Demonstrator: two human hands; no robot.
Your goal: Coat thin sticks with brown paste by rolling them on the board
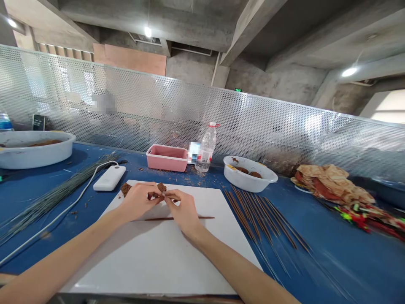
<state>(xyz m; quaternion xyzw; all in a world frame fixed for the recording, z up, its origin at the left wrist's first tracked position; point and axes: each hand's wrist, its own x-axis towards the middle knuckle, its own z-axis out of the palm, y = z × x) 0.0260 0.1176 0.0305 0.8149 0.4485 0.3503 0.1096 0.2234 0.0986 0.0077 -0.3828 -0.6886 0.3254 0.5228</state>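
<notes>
Left hand: the left hand [137, 202] is closed narrow above the white board, fingers curled around a dark-brown crumbly chunk [161, 187]; a second brown chunk [125, 189] shows at the hand's outer edge.
Right hand: the right hand [182, 213] is also narrow, its fingertips [167, 195] pinching in against the same chunk and meeting the left fingers; the exact grip is partly hidden.
Board: a flat white rectangular board [152, 261] lies under both hands, with one thin brown stick [190, 218] on it, just below them.
Beyond the board: a pink plastic tray with a white rim [167, 158] and a clear plastic water bottle [206, 147] stand near its far edge, with brown crumbs scattered around.
Right of the board: a white plastic bowl [236, 177] holds round brown lumps [255, 175]; a fanned row of long thin brown sticks [259, 215] lies just beside the board.
Left of the board: a white power bank with a cable [109, 177], a bundle of thin grey-green stalks [53, 198], and a wide white basin [34, 156] holding brown material [46, 143].
</notes>
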